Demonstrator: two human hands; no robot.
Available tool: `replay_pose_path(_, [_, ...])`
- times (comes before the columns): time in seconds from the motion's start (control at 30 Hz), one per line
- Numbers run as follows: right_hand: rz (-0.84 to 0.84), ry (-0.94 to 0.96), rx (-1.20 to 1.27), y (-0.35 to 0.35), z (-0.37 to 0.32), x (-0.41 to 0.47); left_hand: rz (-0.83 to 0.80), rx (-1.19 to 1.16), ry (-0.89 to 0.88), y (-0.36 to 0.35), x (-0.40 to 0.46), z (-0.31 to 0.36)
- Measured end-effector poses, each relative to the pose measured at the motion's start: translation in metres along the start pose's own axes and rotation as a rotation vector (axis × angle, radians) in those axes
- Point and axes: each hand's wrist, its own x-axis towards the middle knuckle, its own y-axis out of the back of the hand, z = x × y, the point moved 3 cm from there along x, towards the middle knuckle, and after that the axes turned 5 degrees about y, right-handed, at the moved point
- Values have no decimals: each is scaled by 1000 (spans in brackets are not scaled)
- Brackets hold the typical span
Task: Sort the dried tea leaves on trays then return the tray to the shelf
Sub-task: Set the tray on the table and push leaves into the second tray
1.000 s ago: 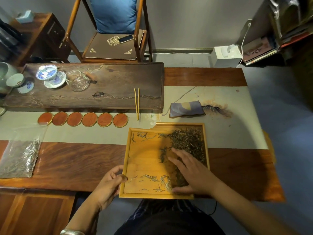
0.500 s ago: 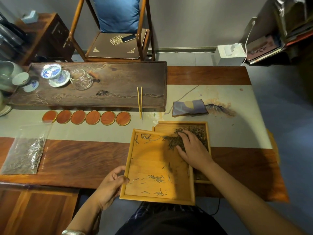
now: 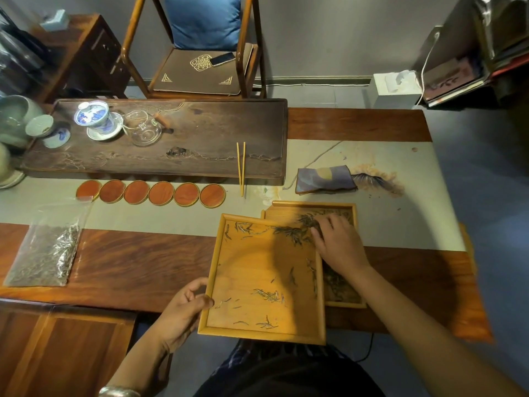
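Two wooden trays (image 3: 266, 282), six round coasters (image 3: 161, 193), two thin sticks (image 3: 241, 167) and one plastic bag (image 3: 45, 253) on a desk (image 3: 128, 262).

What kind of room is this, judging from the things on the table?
Most likely a tea room or tea workshop. A dark wooden tea tray carries a lidded cup and a glass pitcher, beside a row of coasters, and loose tea leaves lie on a wooden tray.

Single head-worn wide-angle view, looked forward and steeply down from above table's (image 3: 120, 267) near edge. Close over upper tray (image 3: 266, 282) and both hands: left hand (image 3: 183, 310), right hand (image 3: 337, 247). Farther off, chair (image 3: 200, 53) and wall at top. Edges bowed. No second view.
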Motion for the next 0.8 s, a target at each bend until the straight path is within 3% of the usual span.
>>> replay_pose_path(0.2, [-48,-60,174,-9,-37,4,-12,5,-7,-5,4,0])
replay_pose_path(0.37, [-46,-152,318,-11,-25,10,-4,20,1,-6,3,3])
replay_pose_path(0.53, [-131,-103,322,-9,-1,0,11,-17,7,0,2,2])
replay_pose_path(0.8, [-82,-76,268,2,20,3,20,-24,3,9,1,0])
